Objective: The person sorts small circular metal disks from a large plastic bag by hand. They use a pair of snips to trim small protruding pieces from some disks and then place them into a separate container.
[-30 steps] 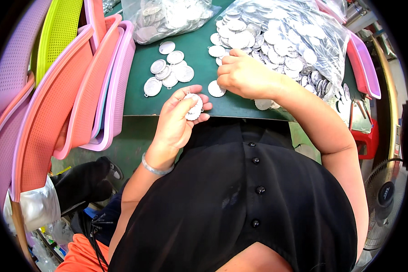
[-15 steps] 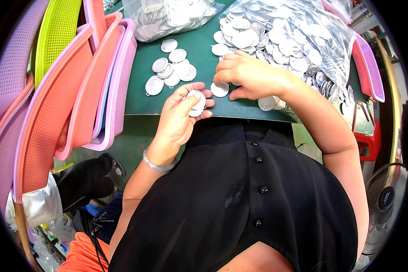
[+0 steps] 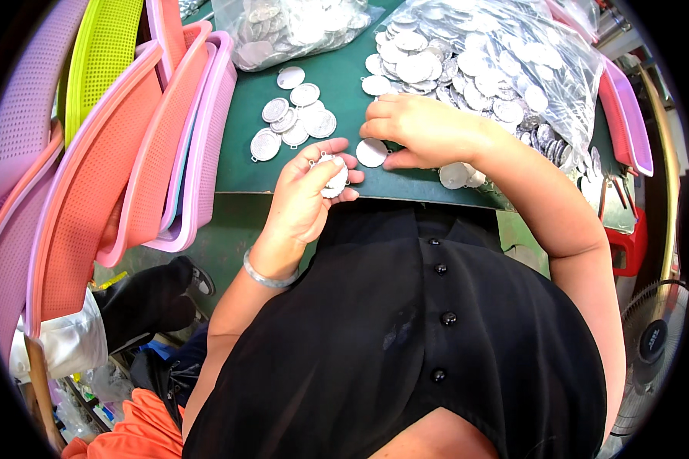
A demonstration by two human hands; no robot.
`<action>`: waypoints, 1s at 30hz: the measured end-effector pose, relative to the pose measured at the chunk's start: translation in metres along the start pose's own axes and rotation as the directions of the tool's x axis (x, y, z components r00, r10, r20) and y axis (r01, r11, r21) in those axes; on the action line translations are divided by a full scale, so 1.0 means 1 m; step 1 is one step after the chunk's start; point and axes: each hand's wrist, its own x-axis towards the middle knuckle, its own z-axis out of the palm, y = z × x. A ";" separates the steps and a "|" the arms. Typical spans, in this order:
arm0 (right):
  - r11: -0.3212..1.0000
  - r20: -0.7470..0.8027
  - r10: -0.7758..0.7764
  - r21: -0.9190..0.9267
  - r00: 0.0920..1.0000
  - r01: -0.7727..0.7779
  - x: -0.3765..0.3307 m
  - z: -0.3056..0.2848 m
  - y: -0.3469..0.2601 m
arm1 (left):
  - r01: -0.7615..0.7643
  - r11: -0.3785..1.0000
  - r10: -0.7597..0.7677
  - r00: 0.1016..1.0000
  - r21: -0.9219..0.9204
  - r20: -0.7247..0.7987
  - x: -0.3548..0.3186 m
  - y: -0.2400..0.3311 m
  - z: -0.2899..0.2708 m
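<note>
My left hand (image 3: 302, 187) is closed around a small stack of silvery round pendants (image 3: 334, 180) with scalloped edges and tiny loops, the thumb pressed on top. Close to its right, my right hand (image 3: 409, 130) reaches over the green table with curled fingers. A plain silvery disc (image 3: 371, 152) is at its fingertips, the thumb at the disc's right edge and the fingers at its upper edge. Whether that disc is lifted off the table is hard to tell. Several loose round pendants (image 3: 305, 95) lie in a loose cluster beyond my left hand.
A clear plastic bag (image 3: 566, 76) spills a large pile of pendants (image 3: 475, 73) at the right. Another filled bag (image 3: 295, 30) sits at the back. Stacked perforated baskets (image 3: 99, 183) crowd the left side. A pink tray (image 3: 624, 115) and a fan (image 3: 651, 340) are at the right.
The right thumb has moved slightly left, closer to the plain disc. My left hand keeps its hold on the stack. The whole view has shifted a little.
</note>
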 end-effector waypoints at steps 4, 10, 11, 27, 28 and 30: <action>0.999 0.085 0.036 -0.026 0.996 -0.034 0.004 0.002 -0.002 | 0.000 0.999 0.000 1.000 0.033 -0.003 0.000 0.000 0.000; 0.997 0.107 0.027 -0.076 0.994 -0.019 0.010 0.007 -0.001 | -0.009 0.997 0.010 1.000 0.077 -0.003 0.002 0.001 0.000; 0.996 0.084 0.048 -0.078 0.995 -0.042 0.010 0.008 0.001 | -0.009 0.997 0.009 1.000 0.072 0.001 0.003 0.001 0.000; 0.274 0.259 0.599 0.823 0.758 -0.498 -0.014 -0.046 -0.014 | -0.075 0.995 0.075 0.997 -0.067 0.007 0.011 0.001 0.035; 0.274 0.231 0.599 0.841 0.767 -0.467 -0.016 -0.043 -0.014 | -0.070 0.996 0.071 0.997 -0.061 0.015 0.011 0.001 0.038; 0.285 0.162 0.626 0.863 0.763 -0.418 -0.022 -0.037 -0.016 | -0.062 0.997 0.063 0.997 -0.038 0.034 0.011 0.001 0.042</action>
